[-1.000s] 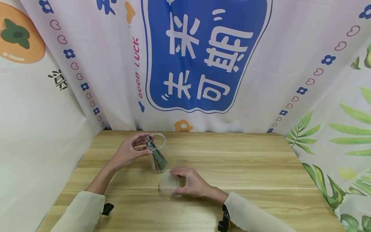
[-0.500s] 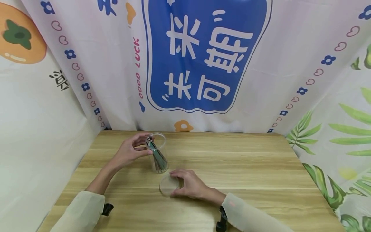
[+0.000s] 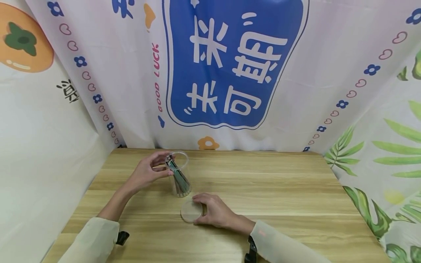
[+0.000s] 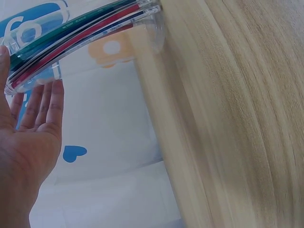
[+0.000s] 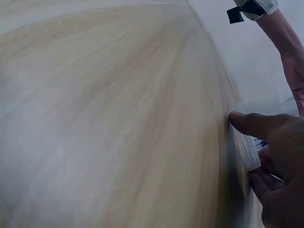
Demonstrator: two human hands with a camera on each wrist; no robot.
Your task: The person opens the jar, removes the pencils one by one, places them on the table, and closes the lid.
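My left hand (image 3: 148,171) grips a clear plastic jar (image 3: 185,171) near its rim, fingers behind it and thumb in front. The jar stands lidless on the table, leaning pencils (image 3: 179,182) inside it. In the left wrist view the pencils (image 4: 78,42) show green, black, red and dark blue bodies through the jar wall. Nearer the front, my right hand (image 3: 217,212) pinches a round clear lid (image 3: 190,212) between thumb and fingers. The right wrist view shows that lid (image 5: 247,149) on its edge side, low at the tabletop.
The wooden table (image 3: 263,190) runs back to a printed cloth (image 3: 230,73) hanging at its far edge. More cloth hangs at the left and right sides. A black wrist strap (image 3: 122,237) sits at the left sleeve.
My right hand has shifted slightly down toward the front with the lid, which now lies lower against the table. The left hand and jar have stayed put.
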